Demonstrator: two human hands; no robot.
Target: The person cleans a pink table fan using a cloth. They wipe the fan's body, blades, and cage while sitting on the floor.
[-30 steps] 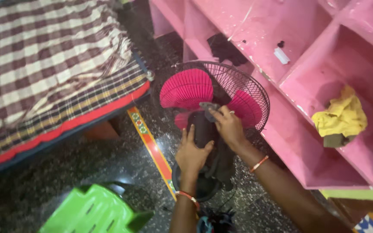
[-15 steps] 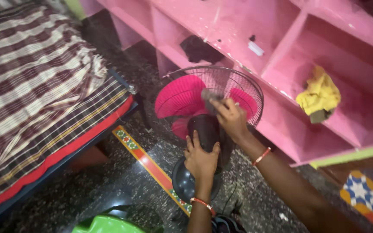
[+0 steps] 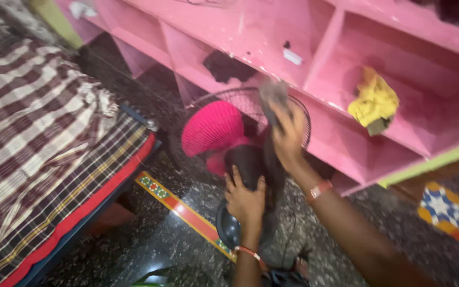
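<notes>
A floor fan stands on the dark speckled floor, with pink blades (image 3: 212,128) inside a black wire guard (image 3: 229,98) and a round dark base (image 3: 228,228). My left hand (image 3: 244,197) grips the fan's black motor housing (image 3: 245,162) from behind. My right hand (image 3: 288,137) is raised over the top of the fan and holds a grey cloth (image 3: 273,94) against the guard. The picture is blurred by motion.
Pink built-in shelves (image 3: 314,64) run behind the fan; one cubby holds a yellow cloth (image 3: 373,101), another a dark cloth (image 3: 224,66). A bed with a checked blanket (image 3: 33,138) is at left. A red patterned floor strip (image 3: 187,210) passes beside the fan.
My right hand has lifted the grey cloth from the fan's centre to the top of the guard. The left hand stays on the motor housing. The view has shifted left and up.
</notes>
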